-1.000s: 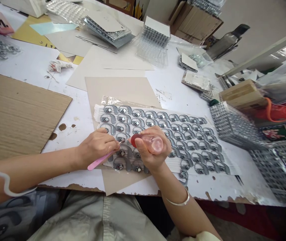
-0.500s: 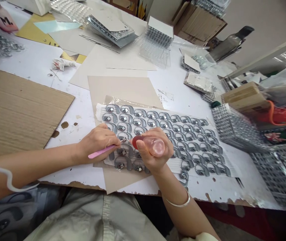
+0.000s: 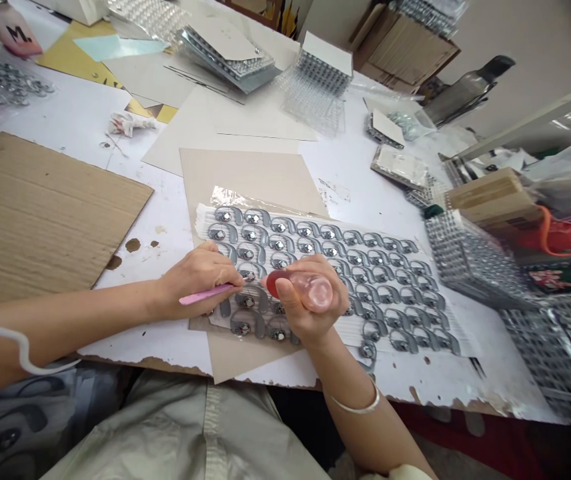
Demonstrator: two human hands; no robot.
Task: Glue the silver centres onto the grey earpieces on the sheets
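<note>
My left hand [image 3: 203, 280] is closed around pink tweezers [image 3: 204, 295], whose rear end points down and left. Between the two hands, their tip lies by a grey hook-shaped piece [image 3: 249, 275] with a shiny round stone. In my right hand [image 3: 315, 313] is a small clear squeeze bottle [image 3: 317, 292] of pinkish look, its red end [image 3: 276, 283] tilted toward the tweezers' tip. Several rows of similar hooked pieces lie under and around both hands on a white ribbed sheet [image 3: 465, 345]. My hands cover some of them.
Brown corrugated cardboard [image 3: 50, 213] lies at the left. Behind the rows are beige card sheets [image 3: 245, 173] and stacked packs of shiny beads [image 3: 320, 63]. Bead trays [image 3: 465, 257] and a cardboard box [image 3: 488, 190] line the right side. A crumpled tissue [image 3: 128, 125] sits back left.
The view has shifted slightly, so the table contents appear a little to the right. Both hands keep nearly the same place and grip.
</note>
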